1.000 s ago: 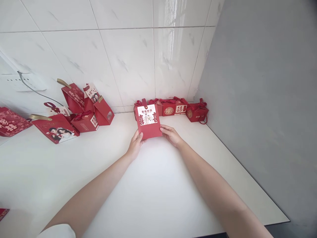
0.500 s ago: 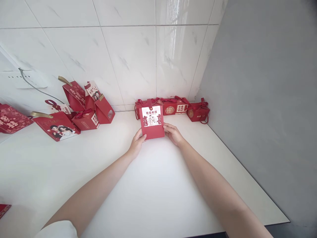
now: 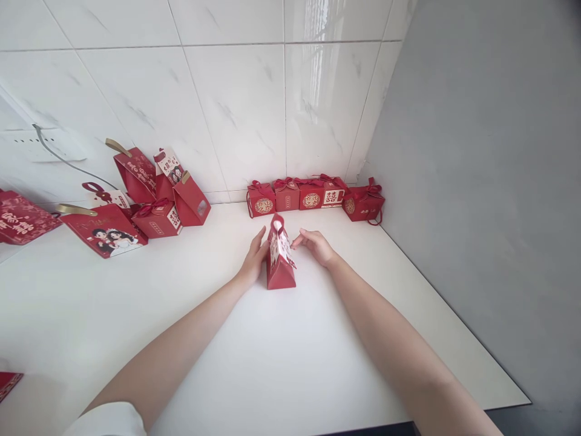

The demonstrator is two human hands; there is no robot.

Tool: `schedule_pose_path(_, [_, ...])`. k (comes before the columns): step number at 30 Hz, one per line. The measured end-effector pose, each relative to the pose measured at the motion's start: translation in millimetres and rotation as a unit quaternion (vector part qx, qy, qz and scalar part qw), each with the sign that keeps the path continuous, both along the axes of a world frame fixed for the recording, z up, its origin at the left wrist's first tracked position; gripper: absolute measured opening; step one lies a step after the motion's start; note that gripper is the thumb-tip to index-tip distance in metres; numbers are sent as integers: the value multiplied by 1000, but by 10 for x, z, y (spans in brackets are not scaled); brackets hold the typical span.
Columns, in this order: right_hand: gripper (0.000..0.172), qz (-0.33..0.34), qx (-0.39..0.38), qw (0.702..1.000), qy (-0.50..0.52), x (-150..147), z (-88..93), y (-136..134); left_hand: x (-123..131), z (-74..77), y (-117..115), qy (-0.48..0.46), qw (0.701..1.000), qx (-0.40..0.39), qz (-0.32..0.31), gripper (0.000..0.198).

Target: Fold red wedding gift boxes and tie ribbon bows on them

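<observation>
A red candy gift box (image 3: 281, 275) with a triangular end, a ribbon loop at its top and a printed white label stands upright on the white counter, narrow end towards me. My left hand (image 3: 254, 260) is at its left side, thumb raised and apart, fingers against the box and partly hidden by it. On the other side my right hand (image 3: 318, 247) is half curled, its fingers apart and its fingertips at or just beside the label's edge; I cannot tell whether they touch. Neither hand is wrapped around the box.
Behind it, a row of small red boxes (image 3: 287, 197) with bows lines the tiled wall. At left are several red gift boxes (image 3: 157, 221), some with handles. A grey panel (image 3: 476, 181) borders the right side. A red corner piece (image 3: 8, 383) shows at lower left.
The box has turned from its broad printed face to its narrow triangular end and sits nearer to me. My fingers have loosened from its sides, the right hand more so.
</observation>
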State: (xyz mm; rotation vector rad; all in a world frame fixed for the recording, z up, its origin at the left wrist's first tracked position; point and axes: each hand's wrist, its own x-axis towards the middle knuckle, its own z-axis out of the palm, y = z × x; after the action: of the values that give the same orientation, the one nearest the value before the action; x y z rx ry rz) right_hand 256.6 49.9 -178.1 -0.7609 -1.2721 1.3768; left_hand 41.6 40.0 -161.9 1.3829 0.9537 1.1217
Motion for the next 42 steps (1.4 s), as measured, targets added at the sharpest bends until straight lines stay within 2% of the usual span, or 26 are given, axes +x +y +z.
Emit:
schedule_pose_path(4, [30, -29, 14, 999, 20, -29, 64, -41, 9, -1, -46, 55, 997, 34, -38, 62])
schedule_pose_path(7, [46, -12, 38, 999, 6, -32, 136, -86, 11, -27, -34, 50, 997, 57, -21, 62])
schedule_pose_path(9, [49, 22, 30, 999, -11, -29, 176, -117, 2, -26, -36, 48, 997, 49, -28, 56])
schedule_pose_path(11, [45, 47, 11, 999, -24, -26, 194, -137, -17, -8, -55, 29, 997, 21, -70, 50])
schedule_pose_path(14, [37, 52, -9, 998, -32, -29, 170, -130, -51, 25, -93, -18, 984, 3, -179, 66])
schedule_pose_path(16, [31, 29, -11, 999, -30, -34, 132, -102, -60, 36, -104, -21, 975, 6, -222, 74])
schedule_pose_path(18, [27, -1, -12, 1000, -24, -42, 98, -71, -52, 35, -95, 3, 980, -8, -197, 71])
schedule_pose_path(21, [30, -30, -6, 1000, 4, -55, 96, -53, -28, 19, -48, -2, 995, -36, -95, 56])
schedule_pose_path(23, [32, -28, 6, 999, 21, -62, 129, -70, -23, 10, -6, -39, 998, -48, -33, 55])
schedule_pose_path(25, [31, -7, 12, 1000, 16, -63, 169, -104, -31, 7, 32, -70, 995, -67, -2, 55])
schedule_pose_path(29, [36, 36, -22, 999, -21, -53, 202, -157, -55, 16, 64, -100, 991, -81, -25, 49])
schedule_pose_path(35, [38, 26, -65, 998, 1, -41, 124, -103, -44, -20, 60, -95, 991, -87, -23, 50])
schedule_pose_path(38, [36, -23, -123, 991, 46, -35, 50, -18, -42, -57, 65, -97, 992, -72, -25, 52])
schedule_pose_path(42, [37, -100, -141, 979, 109, -19, -26, 83, -56, -69, 56, -59, 993, -52, -88, 51])
